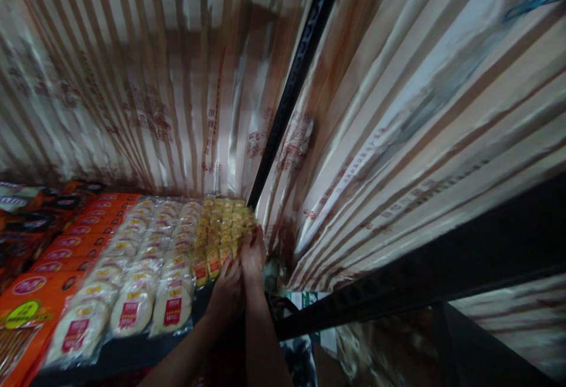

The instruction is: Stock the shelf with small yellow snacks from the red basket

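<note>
Small yellow snack packets [213, 260] stand in tight rows at the right end of a dark shelf. My left hand [227, 287] is at the front of the rightmost row, its fingers closed against a yellow packet. Just to the right, my right hand [253, 254] reaches farther back, with its fingers curled over the packets at the row's outer side. The two hands nearly touch, and they partly hide the packets between them. Left of the yellow rows lie several overlapping clear packs of round white flat cakes [131, 310] with red labels.
Orange snack bags [30, 310] fill the shelf farther left, with dark packages [39, 198] behind them. A black upright post [287, 98] rises at the back corner, and a black shelf beam [380, 284] slants across the right. Pleated printed sheeting [177, 80] lines the back and side.
</note>
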`<state>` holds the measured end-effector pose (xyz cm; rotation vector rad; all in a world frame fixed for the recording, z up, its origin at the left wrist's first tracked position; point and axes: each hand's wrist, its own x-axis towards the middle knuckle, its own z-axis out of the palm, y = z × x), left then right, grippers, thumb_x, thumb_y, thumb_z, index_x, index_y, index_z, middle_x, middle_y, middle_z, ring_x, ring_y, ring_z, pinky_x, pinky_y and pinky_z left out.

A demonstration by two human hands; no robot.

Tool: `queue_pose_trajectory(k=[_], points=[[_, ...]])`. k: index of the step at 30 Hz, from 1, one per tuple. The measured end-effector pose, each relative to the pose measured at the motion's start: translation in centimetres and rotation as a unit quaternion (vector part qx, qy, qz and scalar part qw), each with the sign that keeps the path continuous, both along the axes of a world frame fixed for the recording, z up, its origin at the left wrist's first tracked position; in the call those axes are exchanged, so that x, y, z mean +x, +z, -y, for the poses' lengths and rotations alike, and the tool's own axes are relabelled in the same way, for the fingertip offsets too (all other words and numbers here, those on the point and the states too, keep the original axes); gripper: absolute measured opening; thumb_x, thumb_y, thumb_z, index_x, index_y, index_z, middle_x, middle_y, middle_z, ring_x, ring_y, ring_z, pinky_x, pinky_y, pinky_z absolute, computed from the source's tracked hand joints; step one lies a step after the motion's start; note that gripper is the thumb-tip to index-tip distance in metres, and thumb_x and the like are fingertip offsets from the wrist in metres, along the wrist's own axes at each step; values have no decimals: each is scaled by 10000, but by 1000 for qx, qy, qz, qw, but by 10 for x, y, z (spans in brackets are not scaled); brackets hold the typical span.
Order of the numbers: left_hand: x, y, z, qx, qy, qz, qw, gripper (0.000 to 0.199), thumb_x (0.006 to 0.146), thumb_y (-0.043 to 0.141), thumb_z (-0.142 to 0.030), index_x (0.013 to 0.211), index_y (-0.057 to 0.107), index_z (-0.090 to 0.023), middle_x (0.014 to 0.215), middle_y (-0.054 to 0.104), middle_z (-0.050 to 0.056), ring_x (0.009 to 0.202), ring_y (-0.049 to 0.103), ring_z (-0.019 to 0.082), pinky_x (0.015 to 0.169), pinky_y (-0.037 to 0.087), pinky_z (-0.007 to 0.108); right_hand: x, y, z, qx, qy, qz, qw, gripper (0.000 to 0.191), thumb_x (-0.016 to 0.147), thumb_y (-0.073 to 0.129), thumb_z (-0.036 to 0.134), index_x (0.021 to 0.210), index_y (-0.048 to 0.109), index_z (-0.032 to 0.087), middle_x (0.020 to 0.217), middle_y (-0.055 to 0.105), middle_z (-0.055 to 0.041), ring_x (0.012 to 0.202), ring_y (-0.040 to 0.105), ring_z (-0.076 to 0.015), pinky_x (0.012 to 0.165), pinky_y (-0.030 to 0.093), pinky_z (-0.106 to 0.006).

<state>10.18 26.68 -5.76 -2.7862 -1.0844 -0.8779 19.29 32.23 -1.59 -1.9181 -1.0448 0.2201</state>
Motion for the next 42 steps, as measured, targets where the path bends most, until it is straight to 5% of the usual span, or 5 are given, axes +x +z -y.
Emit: queue_pose_trajectory(k=[4,12,31,39,42], points=[[0,8,1,-3,11,-29,1000,524,872,377,-257,1386,350,-161,1387,441,121,1316,326,259,1085,242,465,12,9,-9,-6,-44,-4,999,482,888,321,396,1197,553,107,1064,668,-142,990,620,-243,869,433,-345],[3,1,-2,20,32,-77,996,537,843,372,-201,1380,359,-189,1382,456,82,1288,374,235,1058,278,443,26,-6,-35,-14,-13,-12,1000,475,885,346,386,1220,547,116,1250,564,-151,1186,490,-243,965,371,-378],[3,0,-3,30,43,-44,998,582,836,417,-245,1401,316,-150,1399,432,95,1309,325,245,1087,212,425,10,3,-28,-41,55,-37,997,521,888,267,353,1319,445,121,1281,543,-135,1140,528,-242,949,374,-357],[3,2,-3,27,33,-16,999,558,837,424,-197,1389,345,-170,1353,484,98,1285,357,243,1092,186,426,7,4,-26,-40,54,21,998,439,872,290,283,1184,566,141,1125,643,-116,1011,598,-230,884,415,-334],[2,0,-3,2,30,-9,999,543,850,423,-214,1386,349,-171,1344,492,101,1271,374,237,1092,195,426,8,2,-29,-9,44,66,997,415,864,309,264,1122,604,128,1174,616,-115,1148,511,-231,978,352,-347]])
